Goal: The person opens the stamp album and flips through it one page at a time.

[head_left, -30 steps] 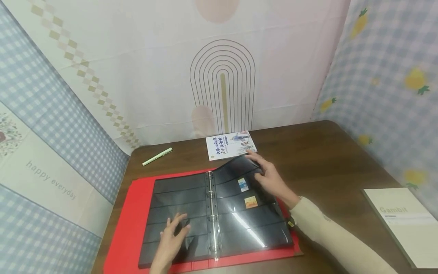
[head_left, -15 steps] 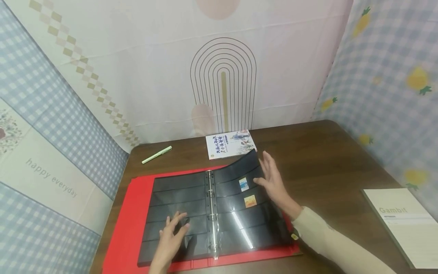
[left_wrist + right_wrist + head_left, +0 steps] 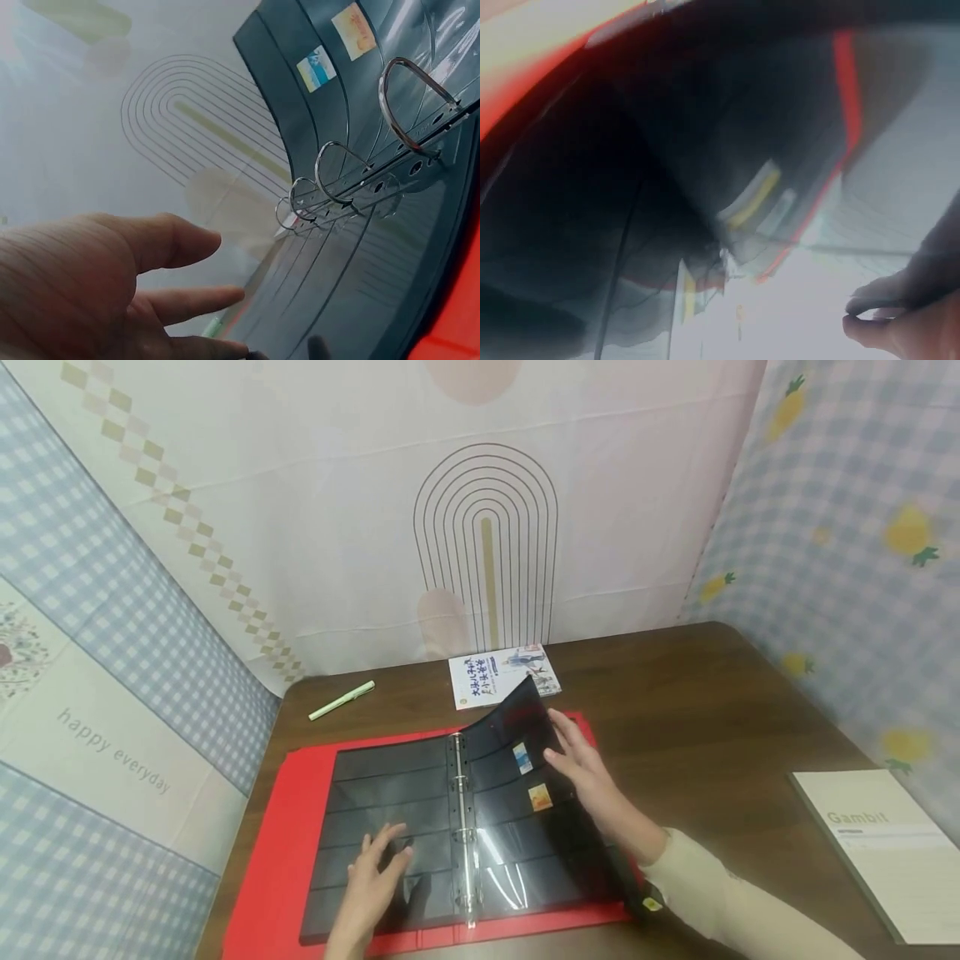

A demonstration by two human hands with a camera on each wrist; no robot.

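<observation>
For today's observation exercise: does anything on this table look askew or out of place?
One black page on the right of the open red binder curls up off the stack, lifted by the right hand. The left hand rests flat on the left pages. The pen and booklet lie slightly skewed. Nothing looks spilled or damaged.

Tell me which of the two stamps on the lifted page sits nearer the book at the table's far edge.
The blue-and-white stamp; the orange stamp sits a row lower, nearer the person.
</observation>
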